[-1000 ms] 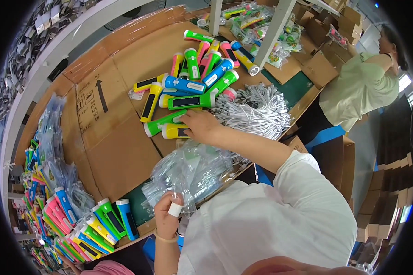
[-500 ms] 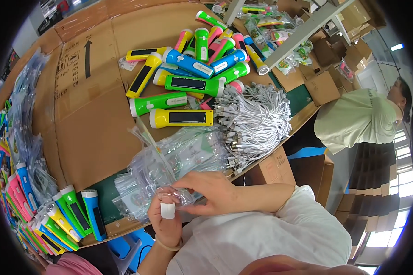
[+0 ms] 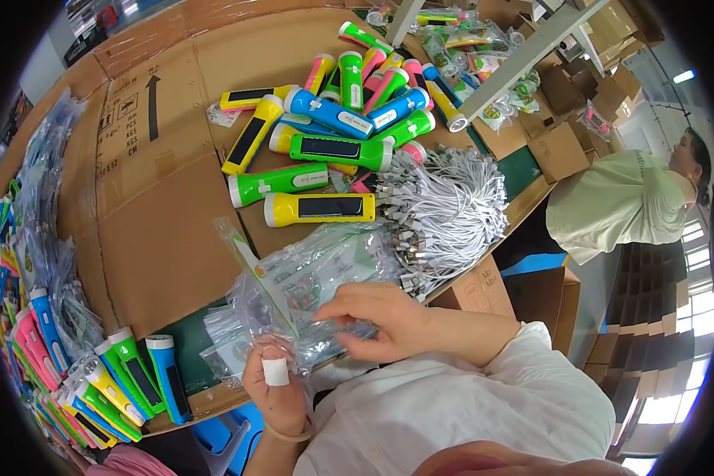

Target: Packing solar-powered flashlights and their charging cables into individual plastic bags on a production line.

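Observation:
A clear plastic bag (image 3: 260,274) with a green-and-white printed part stands up from my left hand (image 3: 278,389), whose thumb, wrapped in white tape, presses on its lower edge. My right hand (image 3: 382,319) is just right of that bag, fingers bent and apart, with nothing seen in them. Beneath and beyond both hands lies a pile of flat clear bags (image 3: 349,258). Right of this pile is a heap of white charging cables (image 3: 452,214) with metal plugs. Past the pile, a yellow flashlight (image 3: 321,209) with a dark panel lies nearest.
Several green, blue, yellow and pink flashlights (image 3: 337,149) are heaped on the cardboard-covered table (image 3: 159,214). More flashlights (image 3: 131,373) and stacked bags (image 3: 40,206) line the left side. A metal post (image 3: 523,63) slants across the far right. A person in light green (image 3: 619,202) is at right.
My right hand has come off the bag's edge and its fingers have spread. My left hand has shifted slightly left and down, with the bag still in its grip.

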The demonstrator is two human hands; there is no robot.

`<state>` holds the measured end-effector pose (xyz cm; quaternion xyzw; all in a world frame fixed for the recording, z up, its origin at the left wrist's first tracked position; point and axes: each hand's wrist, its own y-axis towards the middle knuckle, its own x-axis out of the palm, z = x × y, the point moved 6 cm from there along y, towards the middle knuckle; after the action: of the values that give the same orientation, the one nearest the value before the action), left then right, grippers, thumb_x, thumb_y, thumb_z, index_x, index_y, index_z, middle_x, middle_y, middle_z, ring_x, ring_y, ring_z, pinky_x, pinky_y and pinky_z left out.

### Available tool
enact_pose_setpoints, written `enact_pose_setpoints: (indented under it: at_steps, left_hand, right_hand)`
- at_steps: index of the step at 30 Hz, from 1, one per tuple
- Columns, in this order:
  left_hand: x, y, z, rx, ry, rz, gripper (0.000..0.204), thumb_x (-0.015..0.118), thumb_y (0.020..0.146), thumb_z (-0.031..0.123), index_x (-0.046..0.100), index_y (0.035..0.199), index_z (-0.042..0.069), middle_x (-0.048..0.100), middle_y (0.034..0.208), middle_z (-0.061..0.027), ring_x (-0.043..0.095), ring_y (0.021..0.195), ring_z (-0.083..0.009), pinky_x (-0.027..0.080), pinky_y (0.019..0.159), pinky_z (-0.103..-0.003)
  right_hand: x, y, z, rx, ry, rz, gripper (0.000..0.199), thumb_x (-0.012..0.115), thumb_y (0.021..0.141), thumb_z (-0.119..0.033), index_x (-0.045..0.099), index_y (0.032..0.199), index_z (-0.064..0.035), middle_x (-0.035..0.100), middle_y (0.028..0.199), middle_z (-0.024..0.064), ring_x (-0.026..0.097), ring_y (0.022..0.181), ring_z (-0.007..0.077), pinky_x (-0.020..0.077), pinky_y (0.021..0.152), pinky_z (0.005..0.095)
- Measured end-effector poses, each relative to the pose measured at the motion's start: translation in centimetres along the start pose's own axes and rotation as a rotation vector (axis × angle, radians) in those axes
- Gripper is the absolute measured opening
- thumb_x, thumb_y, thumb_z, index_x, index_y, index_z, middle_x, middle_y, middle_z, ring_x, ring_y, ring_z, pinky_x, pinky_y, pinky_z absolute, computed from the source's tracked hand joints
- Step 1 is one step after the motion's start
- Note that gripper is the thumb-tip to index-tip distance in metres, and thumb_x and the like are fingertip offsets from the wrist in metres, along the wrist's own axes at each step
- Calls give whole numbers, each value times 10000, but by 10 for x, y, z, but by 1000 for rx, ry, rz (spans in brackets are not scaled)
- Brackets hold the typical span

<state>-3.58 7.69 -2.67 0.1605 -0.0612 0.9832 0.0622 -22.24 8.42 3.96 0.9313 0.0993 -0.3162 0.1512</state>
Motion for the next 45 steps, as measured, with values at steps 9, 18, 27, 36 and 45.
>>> enact_pose_setpoints:
  at_steps: [9,18,27,36,45]
  left_hand:
    - [22,-7,-5,-67,-124,-93,211,554,1011,141,580,849,9,584,910,-62,511,877,-128,397,795,-276]
    - [12,1,8,-33,-208,-8,305,539,1013,211,480,761,49,560,841,-69,464,778,-127,378,733,-282]
    - [30,-7,2,-178,-203,-171,296,573,1009,249,572,826,17,586,849,-64,505,780,-146,400,731,-292]
    - [15,-7,15,-124,-46,-137,322,553,1019,271,559,806,29,557,779,-40,452,702,-104,357,636,-265]
    - [0,-1,19,14,198,-361,218,542,984,73,534,783,-12,535,777,-57,477,714,-141,394,654,-278]
  right_hand:
    - [16,-8,0,-232,57,38,304,725,829,-86,644,1119,-42,637,1062,113,650,925,317,537,752,397]
    - [-46,-19,2,-302,82,256,350,755,793,-67,658,1127,-29,634,998,128,636,879,300,525,734,389]
    - [-8,-18,9,-384,42,74,336,719,831,-98,658,1159,-54,652,1097,107,640,989,307,500,854,469]
    - [-4,-9,4,-586,21,-8,46,638,869,-75,620,902,-48,642,927,103,654,875,275,545,827,443]
    - [5,0,-10,-616,-244,-43,208,698,721,-133,640,918,-101,602,816,30,640,847,231,521,838,351]
